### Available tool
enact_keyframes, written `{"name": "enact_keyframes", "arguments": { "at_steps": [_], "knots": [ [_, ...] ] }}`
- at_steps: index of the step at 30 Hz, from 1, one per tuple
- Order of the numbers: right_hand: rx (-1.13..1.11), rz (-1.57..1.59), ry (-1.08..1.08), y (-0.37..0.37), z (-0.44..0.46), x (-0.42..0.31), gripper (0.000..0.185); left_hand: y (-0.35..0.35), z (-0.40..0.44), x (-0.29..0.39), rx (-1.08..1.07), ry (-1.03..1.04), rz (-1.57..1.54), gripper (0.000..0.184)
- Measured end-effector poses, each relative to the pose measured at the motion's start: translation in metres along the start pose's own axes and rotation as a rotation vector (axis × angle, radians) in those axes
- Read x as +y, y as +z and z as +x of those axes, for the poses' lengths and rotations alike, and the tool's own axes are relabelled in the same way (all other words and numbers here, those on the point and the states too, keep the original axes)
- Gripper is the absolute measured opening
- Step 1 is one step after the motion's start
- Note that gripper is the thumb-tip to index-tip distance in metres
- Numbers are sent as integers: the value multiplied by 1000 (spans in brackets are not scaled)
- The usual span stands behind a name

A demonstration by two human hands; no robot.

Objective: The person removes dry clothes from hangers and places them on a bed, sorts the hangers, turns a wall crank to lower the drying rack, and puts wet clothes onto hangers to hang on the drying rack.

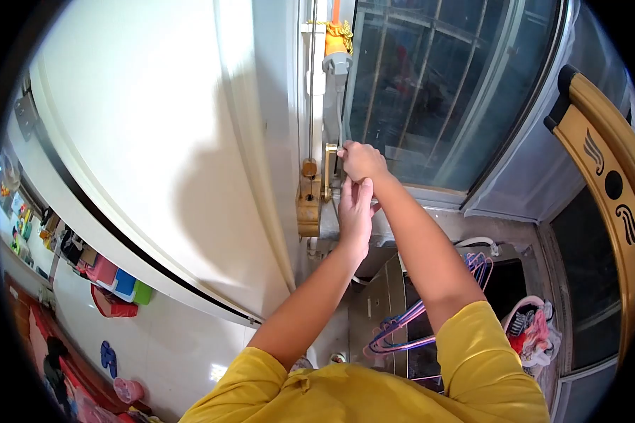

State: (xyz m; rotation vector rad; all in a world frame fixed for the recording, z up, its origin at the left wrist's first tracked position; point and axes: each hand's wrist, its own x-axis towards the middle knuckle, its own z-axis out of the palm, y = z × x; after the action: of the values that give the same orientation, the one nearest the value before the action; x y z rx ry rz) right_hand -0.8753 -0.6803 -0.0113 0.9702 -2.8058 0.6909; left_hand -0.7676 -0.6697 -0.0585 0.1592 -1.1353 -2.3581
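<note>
A gold-coloured crank mechanism (308, 206) is fixed to the white wall strip at the centre, with thin cables running up from it. My right hand (363, 161) is closed round the end of its crank handle (329, 149). Just below, my left hand (355, 215) is raised beside the mechanism, its fingertips close to my right wrist; its fingers look extended, and whether they touch the crank is hidden. Above hangs a grey fitting (337, 63) with an orange piece and yellow cord.
A white door (148, 141) stands at the left, a barred window (430, 92) at the right. Below are a cabinet (377, 303), several hangers (402, 328) and a laundry basket (518, 310). A gold rack panel (603, 162) curves along the right edge.
</note>
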Motion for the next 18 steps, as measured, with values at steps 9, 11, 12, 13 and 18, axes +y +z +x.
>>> {"name": "enact_keyframes", "arguments": {
  "at_steps": [9, 11, 12, 13, 18],
  "knots": [
    [440, 227, -200, 0, -39, 11, 32, 0, -30, 7, -117, 24, 55, 51],
    [483, 238, -227, 0, -55, 12, 33, 1, -37, 3, -216, 0, 5, 59],
    [526, 253, -262, -2, -66, 12, 34, 3, -43, 2, -239, -21, 3, 59],
    [501, 315, -261, -5, -78, 12, 33, 6, -51, 2, -250, 58, 54, 60],
    [611, 343, -85, -31, -173, 4, 20, 10, -89, 5, -541, 89, 160, 61]
  ]
}}
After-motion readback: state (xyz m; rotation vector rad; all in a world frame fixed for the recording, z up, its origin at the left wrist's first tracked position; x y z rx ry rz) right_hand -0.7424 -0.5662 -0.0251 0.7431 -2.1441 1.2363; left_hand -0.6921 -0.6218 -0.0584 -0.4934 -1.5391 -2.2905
